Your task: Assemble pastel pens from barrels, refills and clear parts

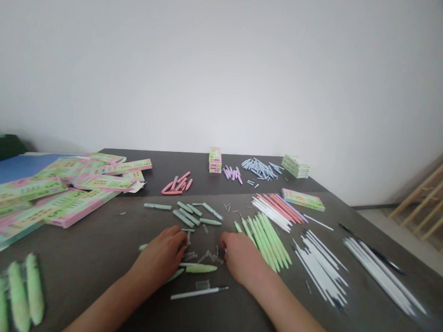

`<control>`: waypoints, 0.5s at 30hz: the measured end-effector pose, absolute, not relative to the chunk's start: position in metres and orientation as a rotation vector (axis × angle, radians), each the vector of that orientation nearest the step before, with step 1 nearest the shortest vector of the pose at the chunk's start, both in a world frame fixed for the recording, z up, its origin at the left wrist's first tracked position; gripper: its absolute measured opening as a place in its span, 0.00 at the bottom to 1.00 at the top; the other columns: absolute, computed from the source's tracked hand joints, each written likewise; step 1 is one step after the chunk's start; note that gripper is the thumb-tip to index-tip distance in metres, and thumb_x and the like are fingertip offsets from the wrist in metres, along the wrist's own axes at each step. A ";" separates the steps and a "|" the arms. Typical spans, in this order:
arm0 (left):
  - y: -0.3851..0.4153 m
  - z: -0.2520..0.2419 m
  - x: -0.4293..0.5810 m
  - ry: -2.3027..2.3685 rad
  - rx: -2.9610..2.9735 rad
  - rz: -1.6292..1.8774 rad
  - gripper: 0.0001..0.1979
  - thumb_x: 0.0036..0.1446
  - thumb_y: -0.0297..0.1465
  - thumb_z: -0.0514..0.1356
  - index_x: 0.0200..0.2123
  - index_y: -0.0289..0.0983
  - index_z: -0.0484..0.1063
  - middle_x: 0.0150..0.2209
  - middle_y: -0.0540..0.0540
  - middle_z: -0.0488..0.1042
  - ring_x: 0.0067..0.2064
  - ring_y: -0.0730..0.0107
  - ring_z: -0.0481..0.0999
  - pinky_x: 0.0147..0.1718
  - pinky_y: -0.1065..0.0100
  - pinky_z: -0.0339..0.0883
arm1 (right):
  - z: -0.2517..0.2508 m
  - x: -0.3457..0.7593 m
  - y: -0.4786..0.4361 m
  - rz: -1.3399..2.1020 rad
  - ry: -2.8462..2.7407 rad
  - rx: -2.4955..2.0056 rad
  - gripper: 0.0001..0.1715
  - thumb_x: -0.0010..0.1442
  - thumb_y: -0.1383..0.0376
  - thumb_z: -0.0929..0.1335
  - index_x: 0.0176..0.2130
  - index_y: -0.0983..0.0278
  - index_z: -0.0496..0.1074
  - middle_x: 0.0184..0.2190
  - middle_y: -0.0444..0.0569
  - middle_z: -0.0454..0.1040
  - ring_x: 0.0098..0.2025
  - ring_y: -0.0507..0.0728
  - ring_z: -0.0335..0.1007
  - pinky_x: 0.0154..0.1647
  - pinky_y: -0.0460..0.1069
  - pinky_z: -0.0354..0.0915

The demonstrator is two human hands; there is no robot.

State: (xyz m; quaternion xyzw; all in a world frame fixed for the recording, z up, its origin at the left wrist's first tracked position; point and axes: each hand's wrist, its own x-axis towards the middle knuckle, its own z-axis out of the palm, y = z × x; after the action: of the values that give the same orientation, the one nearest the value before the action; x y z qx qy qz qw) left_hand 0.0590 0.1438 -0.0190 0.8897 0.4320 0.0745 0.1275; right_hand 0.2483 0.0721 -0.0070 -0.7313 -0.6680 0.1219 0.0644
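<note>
Over the middle of the table, my left hand (166,254) has its fingers curled in a pinch. By its fingertips is a small pale green T-shaped piece (188,230); I cannot make out what the fingers hold. My right hand (241,257) is also curled, its fingertips mostly hidden. Between the hands lie several small clear plastic tubes (206,257). Just below them rests a light green pen barrel (201,268). A white pen refill (197,293) lies nearer, beside a clear piece (202,284). Grey-green pen parts (187,217) are scattered beyond my left hand.
Green pens (267,241) lie right of my right hand, with white refills (323,268) farther right. Printed boxes (84,189) are heaped at left, near fuzzy green pieces (20,289). Coral (180,184), purple (234,174) and blue parts (263,168) lie farther back.
</note>
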 end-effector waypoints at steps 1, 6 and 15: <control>0.143 -0.018 0.059 1.249 2.590 0.218 0.10 0.56 0.29 0.48 0.30 0.38 0.68 0.34 0.44 0.69 0.39 0.64 0.70 0.39 0.66 0.61 | -0.007 0.249 0.072 0.376 -2.009 -2.206 0.11 0.50 0.75 0.65 0.35 0.67 0.72 0.34 0.57 0.76 0.38 0.61 0.72 0.31 0.48 0.58; 0.143 -0.017 0.056 1.257 2.582 0.246 0.08 0.55 0.29 0.49 0.29 0.38 0.68 0.33 0.45 0.70 0.38 0.64 0.70 0.37 0.67 0.61 | -0.008 0.251 0.073 0.430 -1.957 -2.194 0.09 0.49 0.74 0.66 0.33 0.67 0.74 0.34 0.58 0.76 0.39 0.62 0.72 0.33 0.48 0.59; 0.132 -0.004 0.056 1.218 2.359 0.367 0.07 0.53 0.34 0.52 0.29 0.39 0.67 0.24 0.52 0.71 0.26 0.71 0.69 0.27 0.72 0.57 | 0.007 0.262 0.080 0.631 -1.683 -1.954 0.11 0.53 0.71 0.65 0.39 0.66 0.71 0.29 0.49 0.76 0.31 0.54 0.73 0.30 0.46 0.63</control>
State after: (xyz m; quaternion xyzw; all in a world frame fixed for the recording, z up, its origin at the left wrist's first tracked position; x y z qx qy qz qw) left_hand 0.0557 0.1317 -0.0036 0.8568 0.4424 0.1334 0.2289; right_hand 0.2618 0.0804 0.0067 -0.7142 -0.6153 0.2307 0.2410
